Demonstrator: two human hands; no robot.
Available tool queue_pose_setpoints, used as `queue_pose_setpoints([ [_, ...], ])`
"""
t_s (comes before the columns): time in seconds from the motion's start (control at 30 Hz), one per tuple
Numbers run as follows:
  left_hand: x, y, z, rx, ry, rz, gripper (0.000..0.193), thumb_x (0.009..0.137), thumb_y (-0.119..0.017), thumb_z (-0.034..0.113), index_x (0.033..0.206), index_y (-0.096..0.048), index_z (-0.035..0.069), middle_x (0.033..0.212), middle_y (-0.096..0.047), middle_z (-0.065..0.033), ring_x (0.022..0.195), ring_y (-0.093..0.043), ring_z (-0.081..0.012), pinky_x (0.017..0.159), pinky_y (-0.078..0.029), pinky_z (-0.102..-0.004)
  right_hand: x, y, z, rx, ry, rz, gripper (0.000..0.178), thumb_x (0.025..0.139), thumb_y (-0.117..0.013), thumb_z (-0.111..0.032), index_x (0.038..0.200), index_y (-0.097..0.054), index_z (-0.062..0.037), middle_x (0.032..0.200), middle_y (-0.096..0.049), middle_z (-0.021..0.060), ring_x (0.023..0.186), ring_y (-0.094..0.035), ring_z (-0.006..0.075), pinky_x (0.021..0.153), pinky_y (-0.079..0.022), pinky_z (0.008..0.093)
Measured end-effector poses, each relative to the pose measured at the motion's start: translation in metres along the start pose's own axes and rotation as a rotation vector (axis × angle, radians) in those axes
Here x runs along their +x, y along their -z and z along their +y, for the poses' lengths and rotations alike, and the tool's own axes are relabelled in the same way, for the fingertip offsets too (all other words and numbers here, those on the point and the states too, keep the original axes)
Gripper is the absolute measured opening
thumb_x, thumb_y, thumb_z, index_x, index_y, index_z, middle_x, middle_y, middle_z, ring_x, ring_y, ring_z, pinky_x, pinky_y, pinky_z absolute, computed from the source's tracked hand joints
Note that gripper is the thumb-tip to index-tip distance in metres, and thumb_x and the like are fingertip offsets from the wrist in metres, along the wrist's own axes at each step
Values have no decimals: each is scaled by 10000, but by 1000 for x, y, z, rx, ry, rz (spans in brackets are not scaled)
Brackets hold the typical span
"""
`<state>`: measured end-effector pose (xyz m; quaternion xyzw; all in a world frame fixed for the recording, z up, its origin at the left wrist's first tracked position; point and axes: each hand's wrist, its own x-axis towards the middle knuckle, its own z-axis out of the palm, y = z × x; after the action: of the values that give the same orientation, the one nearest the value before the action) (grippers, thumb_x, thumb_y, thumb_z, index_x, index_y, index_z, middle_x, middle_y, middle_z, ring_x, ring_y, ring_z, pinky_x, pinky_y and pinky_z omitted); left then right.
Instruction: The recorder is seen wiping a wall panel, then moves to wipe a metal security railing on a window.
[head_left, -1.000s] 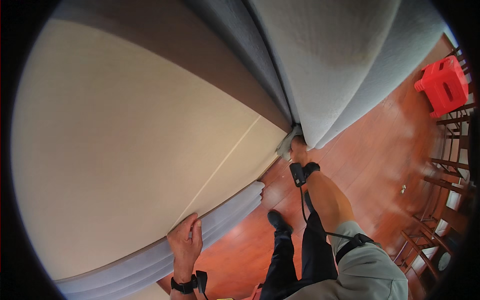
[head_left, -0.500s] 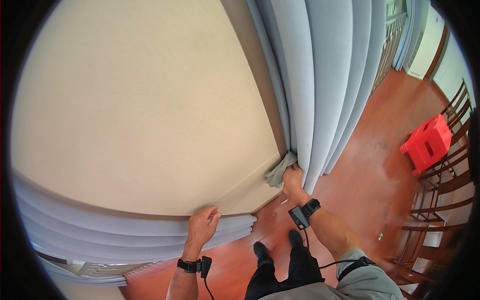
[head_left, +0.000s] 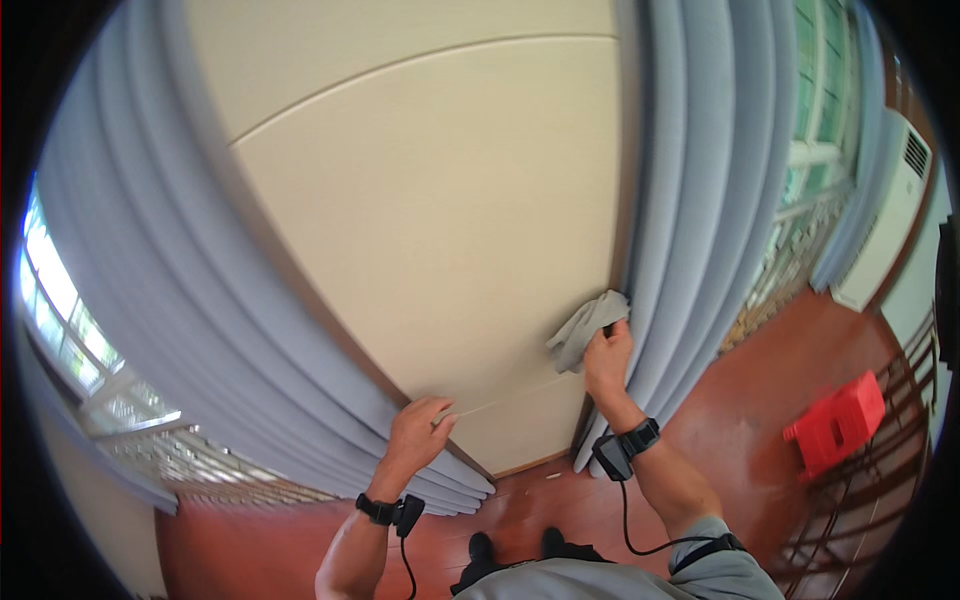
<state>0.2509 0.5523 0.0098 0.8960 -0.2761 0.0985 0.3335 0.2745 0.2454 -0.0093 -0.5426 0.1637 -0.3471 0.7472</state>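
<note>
A crumpled grey cloth (head_left: 580, 331) is pressed against the beige wall panel (head_left: 450, 220), close to its right-hand edge. My right hand (head_left: 608, 362) is closed on this cloth, right beside the blue-grey right curtain (head_left: 690, 200). Lower on the panel's left side, my left hand (head_left: 420, 436) is by the border with the left curtain (head_left: 230, 300). Its fingers are bent, the thumb stands apart from them, and I see nothing in it. Whether its fingertips touch the panel is hard to tell. Both wrists wear black straps with small cabled devices.
A red plastic stool (head_left: 840, 425) stands at the right near dark wooden chairs (head_left: 860, 510). A white air conditioner (head_left: 885, 220) is at the far right. Windows with railings lie behind both curtains. My feet are on the red-brown floor (head_left: 700, 400) below the panel.
My view has tilted up, bringing more of the panel, both curtains and the windows into sight. The right hand and cloth have moved up along the panel's right edge. The left hand stays low.
</note>
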Motion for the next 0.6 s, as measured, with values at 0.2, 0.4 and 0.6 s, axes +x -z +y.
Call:
queue_pose_setpoints([
  [0.2,1,30,13,97,-166,192,239,864,-702,152,1057,-671,15,993,-691,-145,878,-666,-323,752,-543,-388,-10,-59,-76,-280,586,-234,265,834,-561,31,1098,-557,23,1005,-588,127,951,-571,274,887,-460,361],
  [0.4,-17,59,22,62,-153,253,239,862,-706,139,1062,-661,16,984,-689,-140,871,-667,-311,759,-541,-385,-8,-118,-134,-474,1182,-312,338,763,-625,-4,1092,-559,40,1001,-521,210,935,-520,401,806,-437,447],
  [0.6,-29,106,31,-423,-131,74,199,904,-696,160,1004,-704,-12,960,-705,-117,857,-681,-238,732,-529,-332,-21,-170,-168,-473,1423,-303,368,768,-690,-48,1116,-597,24,1006,-573,205,917,-556,392,800,-450,443],
])
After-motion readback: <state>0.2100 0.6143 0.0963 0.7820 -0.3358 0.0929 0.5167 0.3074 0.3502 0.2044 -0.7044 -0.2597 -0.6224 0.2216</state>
